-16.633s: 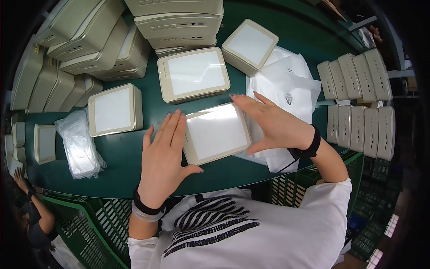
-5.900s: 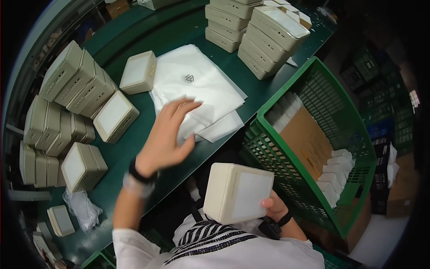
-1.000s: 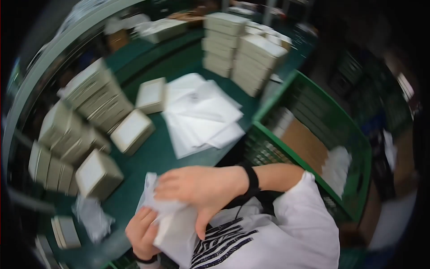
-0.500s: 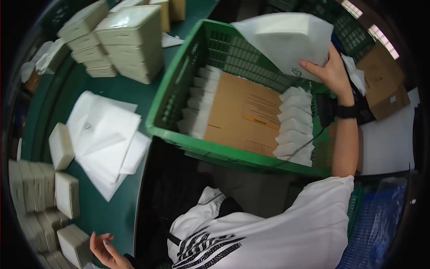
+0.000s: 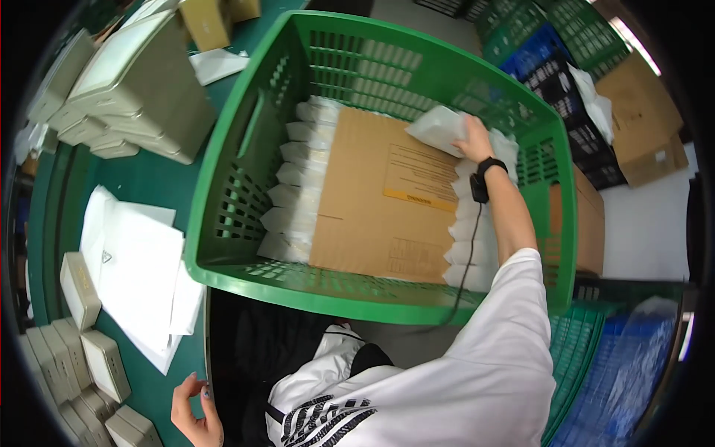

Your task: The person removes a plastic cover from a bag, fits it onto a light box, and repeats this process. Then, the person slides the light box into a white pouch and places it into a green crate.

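Inside the large green crate (image 5: 313, 302), my right hand (image 5: 475, 141) grips a white box in a translucent bag (image 5: 433, 129). That bagged box lies tilted at the far right end of a flat brown cardboard sheet (image 5: 365, 201). Rows of similar bagged boxes (image 5: 290, 197) stand along both sides of the cardboard. At the lower left, my left hand (image 5: 196, 416) hovers by the table edge with fingers loosely curled, apart and holding nothing. Loose white bags (image 5: 134, 268) lie flat on the green table beyond it.
Stacked off-white boxes (image 5: 141, 89) rise at the table's far left, with more small boxes (image 5: 104, 365) near the left hand. Right of the crate are brown cartons (image 5: 637, 119) and blue crates under clear plastic (image 5: 633, 372). A cable hangs from my right wrist device (image 5: 480, 182).
My right hand has lowered the bagged box from above the crate's far right side down into it. My left hand has shifted slightly right. The view has shifted, showing more of the crate.
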The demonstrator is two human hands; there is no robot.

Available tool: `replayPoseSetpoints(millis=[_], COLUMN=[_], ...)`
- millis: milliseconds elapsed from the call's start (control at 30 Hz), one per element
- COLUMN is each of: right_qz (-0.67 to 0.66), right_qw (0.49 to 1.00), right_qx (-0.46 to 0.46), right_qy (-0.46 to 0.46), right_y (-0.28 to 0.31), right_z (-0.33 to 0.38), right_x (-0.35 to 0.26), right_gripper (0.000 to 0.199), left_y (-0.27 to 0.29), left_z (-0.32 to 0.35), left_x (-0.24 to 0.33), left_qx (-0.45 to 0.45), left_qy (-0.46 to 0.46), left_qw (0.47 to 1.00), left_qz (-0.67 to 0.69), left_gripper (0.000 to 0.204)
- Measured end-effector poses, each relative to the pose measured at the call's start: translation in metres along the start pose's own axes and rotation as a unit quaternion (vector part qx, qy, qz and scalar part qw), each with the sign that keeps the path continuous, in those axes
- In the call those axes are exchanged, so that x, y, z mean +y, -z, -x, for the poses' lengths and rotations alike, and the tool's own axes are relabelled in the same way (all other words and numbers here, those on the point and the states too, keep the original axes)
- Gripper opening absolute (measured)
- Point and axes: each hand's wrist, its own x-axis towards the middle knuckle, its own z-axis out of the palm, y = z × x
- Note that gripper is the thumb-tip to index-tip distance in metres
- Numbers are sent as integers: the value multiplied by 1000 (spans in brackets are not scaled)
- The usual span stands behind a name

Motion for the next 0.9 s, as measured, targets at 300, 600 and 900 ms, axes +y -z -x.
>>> replayPoseSetpoints(millis=[300,600,900], right_qz=[76,233,-336], right_qw=[990,947,913], right_qx=[89,-208,-86], right_qy=[-77,-72,214], right_y=[-80,11,170], right_z=[-9,-56,-31], right_x=[64,-108,-381], right_gripper=[66,32,21], left_y=[2,8,0], left_z=[4,59,116], left_x=[-14,-39,-71], left_qx=[19,53,115], left_qy=[72,56,35], left_qw=[997,996,983], left_qz=[5,43,139], left_gripper=[19,20,20])
